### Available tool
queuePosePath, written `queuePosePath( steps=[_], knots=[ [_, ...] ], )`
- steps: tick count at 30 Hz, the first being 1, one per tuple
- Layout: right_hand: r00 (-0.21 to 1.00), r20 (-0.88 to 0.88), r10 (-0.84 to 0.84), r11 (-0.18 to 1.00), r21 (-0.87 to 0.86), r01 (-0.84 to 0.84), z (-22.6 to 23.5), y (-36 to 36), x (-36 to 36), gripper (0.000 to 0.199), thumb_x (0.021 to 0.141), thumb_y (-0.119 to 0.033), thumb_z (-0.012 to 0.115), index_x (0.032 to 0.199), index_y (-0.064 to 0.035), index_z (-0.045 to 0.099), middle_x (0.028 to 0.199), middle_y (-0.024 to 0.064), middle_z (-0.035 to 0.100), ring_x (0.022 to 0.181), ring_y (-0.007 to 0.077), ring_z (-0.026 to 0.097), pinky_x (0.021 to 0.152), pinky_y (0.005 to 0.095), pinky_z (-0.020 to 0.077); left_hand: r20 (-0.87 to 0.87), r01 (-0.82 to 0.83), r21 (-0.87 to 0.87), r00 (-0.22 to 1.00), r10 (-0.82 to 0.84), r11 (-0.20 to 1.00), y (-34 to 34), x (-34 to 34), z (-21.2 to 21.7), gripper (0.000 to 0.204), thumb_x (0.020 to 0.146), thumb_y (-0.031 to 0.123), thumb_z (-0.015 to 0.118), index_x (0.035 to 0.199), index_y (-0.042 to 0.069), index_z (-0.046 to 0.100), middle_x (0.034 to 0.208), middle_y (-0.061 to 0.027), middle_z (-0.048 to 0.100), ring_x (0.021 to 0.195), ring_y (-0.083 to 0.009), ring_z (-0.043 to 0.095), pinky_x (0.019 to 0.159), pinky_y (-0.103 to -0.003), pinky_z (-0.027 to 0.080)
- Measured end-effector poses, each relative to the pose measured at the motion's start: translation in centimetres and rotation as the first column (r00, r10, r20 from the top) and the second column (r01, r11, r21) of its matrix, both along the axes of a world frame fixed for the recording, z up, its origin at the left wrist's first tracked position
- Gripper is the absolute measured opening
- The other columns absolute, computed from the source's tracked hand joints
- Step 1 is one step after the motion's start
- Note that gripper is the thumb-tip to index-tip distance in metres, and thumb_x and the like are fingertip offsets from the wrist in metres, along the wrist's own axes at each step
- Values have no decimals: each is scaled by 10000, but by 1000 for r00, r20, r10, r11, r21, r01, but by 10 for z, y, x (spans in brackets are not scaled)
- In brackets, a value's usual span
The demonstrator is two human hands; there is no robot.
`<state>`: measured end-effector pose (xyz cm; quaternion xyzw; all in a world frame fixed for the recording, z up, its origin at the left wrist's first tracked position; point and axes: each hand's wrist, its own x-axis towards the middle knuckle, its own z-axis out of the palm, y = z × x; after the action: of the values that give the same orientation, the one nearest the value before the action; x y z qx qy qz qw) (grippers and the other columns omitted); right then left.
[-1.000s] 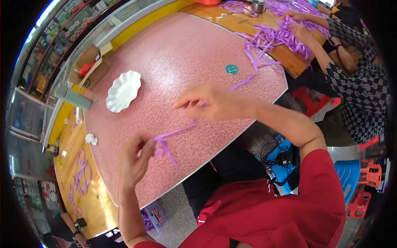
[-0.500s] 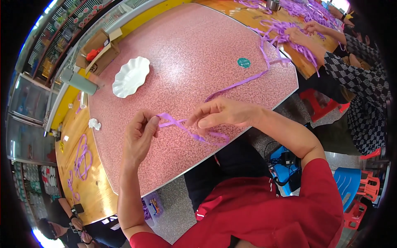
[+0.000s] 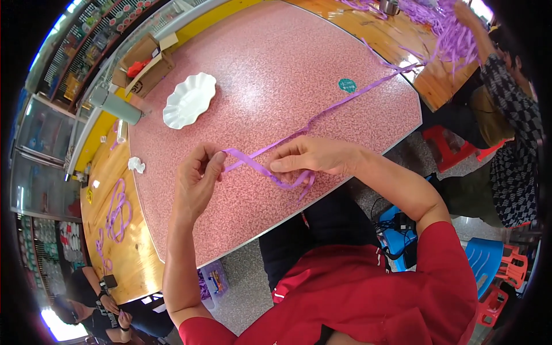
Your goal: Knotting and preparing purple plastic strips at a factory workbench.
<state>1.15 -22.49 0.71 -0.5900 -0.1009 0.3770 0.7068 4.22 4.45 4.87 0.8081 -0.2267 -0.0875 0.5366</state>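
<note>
A long purple ribbon (image 3: 332,109) runs from the far right of the pink speckled table (image 3: 253,86) to my hands. My left hand (image 3: 199,172) pinches the ribbon where it bends back, thumb against forefinger. Between the hands two lengths of it cross in an X. My right hand (image 3: 313,156) has its fingers curled, thumb and fingertips closed on the ribbon near the crossing. From under the right hand a loose loop and a short tail hang toward the table's near edge.
A white scalloped dish (image 3: 190,100), a green bottle (image 3: 117,106) and a cardboard box (image 3: 150,80) stand at the left. Crumpled white tissue (image 3: 136,165) lies near the left edge. At the far right a co-worker's arm (image 3: 480,34) lifts a bunch of purple ribbons (image 3: 451,43).
The ribbon across the table has pulled straighter toward the far right. My right fingers have closed onto the ribbon. The co-worker's hand has risen with the ribbon bunch.
</note>
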Motion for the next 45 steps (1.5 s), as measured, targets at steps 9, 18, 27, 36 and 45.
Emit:
queuePosePath(
  steps=[9,18,27,36,45],
  knots=[
    [999,50,21,996,91,-26,3,-9,-6,315,977,-261,625,1174,-18,663,866,-11,626,616,24,471,522,179,355,10,-25,55,1000,25,998,7,4,-6,147,988,158,600,948,17,593,738,22,528,655,-52,505,582,-220,421],
    [980,188,-59,997,-32,66,22,-43,-2,242,962,-221,632,1084,-18,685,704,-51,527,584,19,416,498,195,300,-60,48,103,997,-41,994,50,11,-7,107,978,137,617,963,31,612,783,31,544,694,-47,505,612,-209,420],
    [732,661,-163,882,-235,408,33,-143,21,206,951,-221,628,1010,-32,684,792,-39,581,709,45,511,610,234,410,-137,21,169,991,3,985,110,16,-19,80,955,111,638,941,33,628,771,47,533,682,-44,497,611,-205,421],
    [853,450,-263,864,-284,416,31,-195,17,240,970,-259,606,976,-22,647,812,13,638,752,97,617,733,251,504,-146,-160,164,972,184,973,146,25,-45,63,932,87,640,928,25,632,751,36,544,670,-58,506,607,-217,422],
    [745,544,-385,668,-393,632,26,-226,24,170,956,-217,610,939,-53,652,738,-52,535,597,25,479,655,260,523,-159,-142,123,974,161,982,124,21,-36,84,947,144,639,934,61,628,713,62,499,610,-40,432,552,-207,334]
  ],
)
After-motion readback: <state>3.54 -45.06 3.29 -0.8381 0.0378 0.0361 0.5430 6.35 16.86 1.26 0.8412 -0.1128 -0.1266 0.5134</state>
